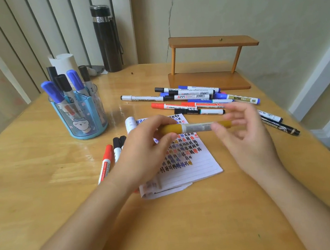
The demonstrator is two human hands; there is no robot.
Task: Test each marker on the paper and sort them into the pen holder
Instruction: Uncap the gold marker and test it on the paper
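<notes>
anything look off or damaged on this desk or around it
Yes: a long crack runs down the wall behind the wooden shelf. On the table, a small dark bit lies loose near the black flask, and the top sheets of the notepad are curled back.

The right hand (pixel 248 137) is smeared by motion blur, so whether its fingers pinch the yellow marker (pixel 194 127) cannot be told. The marker's left end is buried in the curled fingers of the left hand (pixel 142 153). That hand also covers the left side of the paper (pixel 194 162) and the lower ends of a red marker (pixel 106 162) and two black-capped markers (pixel 117 147) lying beside it. Label print on the loose markers (pixel 194 100) toward the table's (pixel 46 196) far edge is too small to read. Both forearms (pixel 70 234) run off the bottom edge.
</notes>
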